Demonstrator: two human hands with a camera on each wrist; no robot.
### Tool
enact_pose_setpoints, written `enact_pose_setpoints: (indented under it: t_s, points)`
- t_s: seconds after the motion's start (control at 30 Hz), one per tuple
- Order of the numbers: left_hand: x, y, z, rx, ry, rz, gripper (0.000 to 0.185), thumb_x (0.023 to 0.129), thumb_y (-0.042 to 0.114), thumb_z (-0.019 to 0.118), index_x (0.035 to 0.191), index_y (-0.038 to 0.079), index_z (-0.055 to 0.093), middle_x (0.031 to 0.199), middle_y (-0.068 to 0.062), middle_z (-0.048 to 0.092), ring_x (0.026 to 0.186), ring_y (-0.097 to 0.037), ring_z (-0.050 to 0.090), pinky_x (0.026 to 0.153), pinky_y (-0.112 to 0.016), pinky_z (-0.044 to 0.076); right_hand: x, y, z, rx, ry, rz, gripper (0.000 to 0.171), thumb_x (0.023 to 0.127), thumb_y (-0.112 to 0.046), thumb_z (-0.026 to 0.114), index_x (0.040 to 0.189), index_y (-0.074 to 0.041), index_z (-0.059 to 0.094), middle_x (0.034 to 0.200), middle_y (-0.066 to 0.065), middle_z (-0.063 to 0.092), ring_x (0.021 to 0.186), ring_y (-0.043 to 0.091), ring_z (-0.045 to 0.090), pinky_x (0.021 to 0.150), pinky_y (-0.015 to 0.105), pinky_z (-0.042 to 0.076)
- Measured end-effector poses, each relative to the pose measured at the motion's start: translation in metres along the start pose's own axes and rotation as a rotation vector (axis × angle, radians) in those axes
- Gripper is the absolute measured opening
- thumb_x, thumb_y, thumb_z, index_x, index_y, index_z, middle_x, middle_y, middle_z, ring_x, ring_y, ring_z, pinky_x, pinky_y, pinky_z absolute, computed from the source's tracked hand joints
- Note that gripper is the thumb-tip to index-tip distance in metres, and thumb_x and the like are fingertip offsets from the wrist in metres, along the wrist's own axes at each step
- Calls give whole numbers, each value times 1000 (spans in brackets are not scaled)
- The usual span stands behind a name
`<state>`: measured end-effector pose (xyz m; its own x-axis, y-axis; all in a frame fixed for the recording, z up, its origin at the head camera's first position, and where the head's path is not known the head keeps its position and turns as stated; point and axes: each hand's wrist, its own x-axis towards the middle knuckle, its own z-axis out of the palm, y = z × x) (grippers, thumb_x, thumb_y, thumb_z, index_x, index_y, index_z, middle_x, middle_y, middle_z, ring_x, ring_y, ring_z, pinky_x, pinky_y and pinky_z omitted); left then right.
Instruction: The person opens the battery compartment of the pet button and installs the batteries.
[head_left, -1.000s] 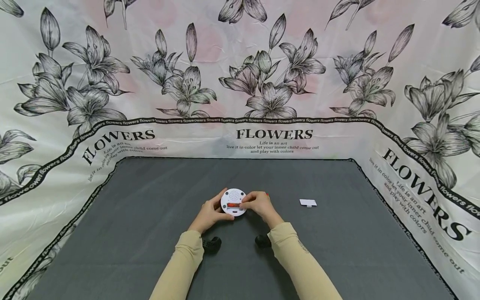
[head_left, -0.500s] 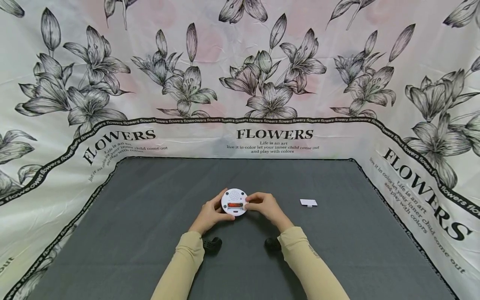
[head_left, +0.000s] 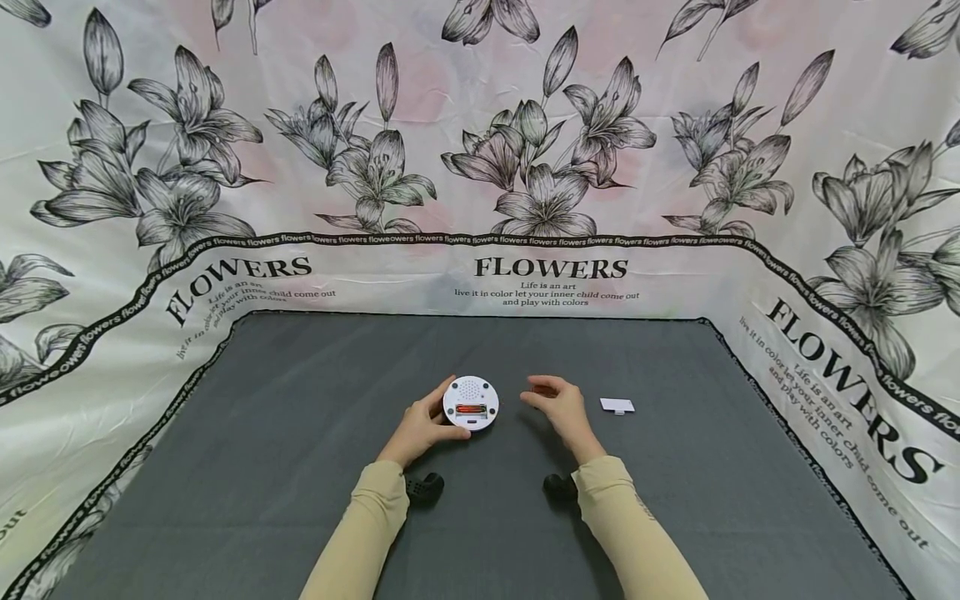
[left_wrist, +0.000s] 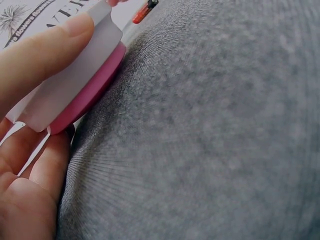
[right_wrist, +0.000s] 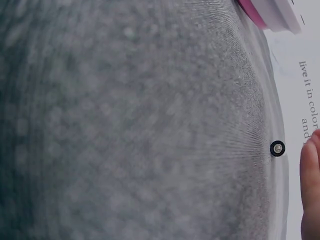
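Note:
A round white-and-pink device (head_left: 470,390) faces up with speaker holes and a slot holding red battery material (head_left: 471,409). My left hand (head_left: 417,429) grips its left side; in the left wrist view the thumb lies on the white casing (left_wrist: 82,80) and fingers support the edge. My right hand (head_left: 564,415) hovers right of the device, thumb and index finger apart, nothing seen between them. A loose red-and-black battery (left_wrist: 145,11) lies on the cloth; its end (right_wrist: 277,148) shows just beside a right finger (right_wrist: 311,185). In the head view that battery is hidden.
A small white battery cover (head_left: 617,406) with a tab lies to the right of the right hand. Grey cloth (head_left: 337,367) covers the table. A flower-printed white cloth (head_left: 405,275) borders it at the back and sides. Black wrist mounts (head_left: 425,490) sit under both wrists.
My right hand has left the device's battery slot and moved right, its fingers now apart from the device. The left hand keeps its grip on the device, which stays in place.

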<state>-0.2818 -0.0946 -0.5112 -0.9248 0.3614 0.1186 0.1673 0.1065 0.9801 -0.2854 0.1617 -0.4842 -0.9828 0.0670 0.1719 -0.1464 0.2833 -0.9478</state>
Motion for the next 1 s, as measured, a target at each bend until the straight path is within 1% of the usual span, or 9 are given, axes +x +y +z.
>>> enact_pose_setpoints:
  t_s: [0.1, 0.2, 0.3, 0.47, 0.63, 0.77, 0.87, 0.93, 1.0]
  points:
    - [-2, 7, 0, 0, -13, 4, 98, 67, 7, 83, 147, 12, 27, 142, -13, 38, 127, -20, 38, 97, -28, 40, 0, 3, -2, -47, 64, 9, 36, 74, -5, 77, 107, 6, 66, 98, 17, 65, 89, 26, 61, 66, 22, 50]
    - [-6, 18, -1, 0, -30, 1, 97, 69, 4, 82, 147, 9, 25, 142, -15, 37, 128, -22, 37, 97, -30, 39, 0, 7, -4, -116, 96, 32, 34, 74, -5, 77, 105, 5, 68, 96, 16, 67, 87, 26, 62, 65, 22, 50]
    - [-10, 29, 0, 13, -46, -4, 96, 70, 3, 81, 147, 7, 24, 142, -16, 37, 128, -23, 38, 97, -32, 40, -1, 11, -5, -173, 103, 45, 32, 73, -6, 78, 102, 4, 69, 93, 16, 67, 85, 26, 62, 64, 24, 50]
    - [-12, 33, 1, 25, -49, -8, 94, 71, 4, 80, 147, 6, 24, 141, -17, 37, 127, -23, 38, 97, -32, 39, -2, 14, -6, -220, 100, 57, 31, 72, -7, 79, 100, 2, 70, 91, 13, 66, 85, 25, 60, 67, 27, 48]
    - [-11, 31, 0, 11, -47, -6, 95, 70, 4, 80, 147, 6, 24, 142, -17, 36, 128, -24, 37, 98, -33, 39, 0, 17, -6, -261, 76, 50, 34, 71, -8, 80, 101, 2, 70, 91, 13, 67, 86, 26, 62, 72, 35, 51]
    - [-6, 17, 0, -10, -28, -1, 98, 68, 7, 83, 148, 10, 25, 142, -12, 37, 126, -20, 39, 96, -29, 41, 3, 17, -6, -337, 65, 26, 34, 69, -10, 81, 99, 2, 70, 87, 11, 67, 82, 25, 62, 74, 39, 50]
    - [-2, 6, 0, 0, -11, 5, 100, 66, 12, 84, 148, 13, 26, 141, -9, 39, 125, -17, 41, 94, -26, 42, 5, 17, -5, -375, 67, 24, 34, 68, -10, 82, 97, 2, 70, 84, 10, 67, 80, 24, 62, 73, 40, 49]
    - [-1, 2, 1, 9, -6, 14, 100, 66, 13, 85, 148, 13, 27, 141, -10, 39, 126, -18, 41, 93, -27, 43, 6, 17, -3, -400, 67, 19, 33, 67, -10, 83, 95, 2, 70, 82, 9, 67, 78, 24, 61, 72, 41, 49]
    - [-1, 1, 1, 18, -3, 13, 100, 66, 14, 85, 148, 13, 27, 141, -10, 39, 126, -19, 40, 94, -27, 43, 7, 16, -2, -422, 63, 15, 32, 66, -10, 83, 94, 2, 70, 80, 8, 66, 76, 23, 60, 71, 40, 49]
